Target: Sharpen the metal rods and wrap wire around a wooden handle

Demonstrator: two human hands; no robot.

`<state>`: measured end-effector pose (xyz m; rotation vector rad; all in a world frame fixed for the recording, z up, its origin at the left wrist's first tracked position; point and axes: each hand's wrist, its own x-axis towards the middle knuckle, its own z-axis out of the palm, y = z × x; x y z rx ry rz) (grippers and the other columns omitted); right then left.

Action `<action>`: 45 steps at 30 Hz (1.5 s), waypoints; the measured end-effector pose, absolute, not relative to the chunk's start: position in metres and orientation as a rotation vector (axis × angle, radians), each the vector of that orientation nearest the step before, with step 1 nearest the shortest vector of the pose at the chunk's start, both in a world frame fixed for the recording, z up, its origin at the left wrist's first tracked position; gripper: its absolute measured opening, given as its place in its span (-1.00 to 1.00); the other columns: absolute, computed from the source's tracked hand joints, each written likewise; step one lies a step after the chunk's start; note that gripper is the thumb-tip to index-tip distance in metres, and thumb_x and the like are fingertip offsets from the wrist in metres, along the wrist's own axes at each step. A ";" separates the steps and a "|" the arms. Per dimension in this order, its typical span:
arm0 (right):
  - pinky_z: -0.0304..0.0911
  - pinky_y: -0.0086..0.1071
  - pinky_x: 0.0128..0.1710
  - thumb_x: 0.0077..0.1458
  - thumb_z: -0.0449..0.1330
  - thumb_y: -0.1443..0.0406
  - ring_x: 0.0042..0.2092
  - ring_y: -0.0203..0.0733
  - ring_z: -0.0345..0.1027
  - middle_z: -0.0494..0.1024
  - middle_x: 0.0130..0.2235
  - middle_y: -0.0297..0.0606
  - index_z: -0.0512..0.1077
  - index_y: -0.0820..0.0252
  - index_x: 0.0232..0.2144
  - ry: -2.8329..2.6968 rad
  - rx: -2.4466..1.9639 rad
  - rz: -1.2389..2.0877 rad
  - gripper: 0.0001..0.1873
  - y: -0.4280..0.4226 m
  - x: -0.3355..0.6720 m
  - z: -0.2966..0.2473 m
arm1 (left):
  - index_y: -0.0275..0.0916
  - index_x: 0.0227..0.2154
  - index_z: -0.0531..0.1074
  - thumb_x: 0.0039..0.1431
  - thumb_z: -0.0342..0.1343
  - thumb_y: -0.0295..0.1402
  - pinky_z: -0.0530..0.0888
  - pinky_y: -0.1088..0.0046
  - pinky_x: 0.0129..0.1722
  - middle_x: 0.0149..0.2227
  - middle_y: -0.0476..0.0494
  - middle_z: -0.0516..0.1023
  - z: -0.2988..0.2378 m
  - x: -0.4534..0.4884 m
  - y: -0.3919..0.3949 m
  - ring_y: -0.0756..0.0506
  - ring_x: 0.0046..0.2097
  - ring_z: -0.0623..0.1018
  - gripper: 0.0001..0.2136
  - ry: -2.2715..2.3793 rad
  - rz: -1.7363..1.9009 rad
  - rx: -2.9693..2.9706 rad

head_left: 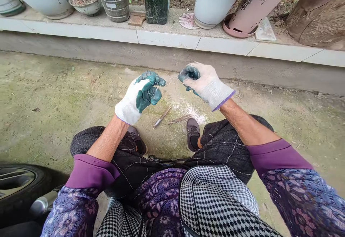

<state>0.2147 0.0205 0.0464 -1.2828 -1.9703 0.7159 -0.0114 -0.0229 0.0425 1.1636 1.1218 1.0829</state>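
The grip of the left hand (pixel 142 95) and right hand (pixel 201 82) is clamped on a thin strand (pixel 168 82), which coated gloves (pixel 208 86) could let slip to the concrete ground (pixel 67 97).

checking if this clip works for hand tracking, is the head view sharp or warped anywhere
In the head view, light is soft and even, with no hard shadows or glare on the left hand or right hand. The head view's wide lens stretches the right sleeve at the frame edge. The thin strand looks faint against the concrete.
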 end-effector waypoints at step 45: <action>0.12 -0.41 -0.56 0.10 0.26 0.25 -0.52 -0.36 0.20 0.48 -0.50 -0.33 0.60 0.25 -0.27 -2.000 -1.288 1.204 -0.79 0.004 0.202 0.053 | -0.20 -0.44 0.47 -0.02 0.27 -0.38 0.47 0.20 0.14 -0.24 -0.10 0.54 0.029 -0.020 -0.004 -0.11 -0.06 0.55 -0.91 1.057 1.459 1.203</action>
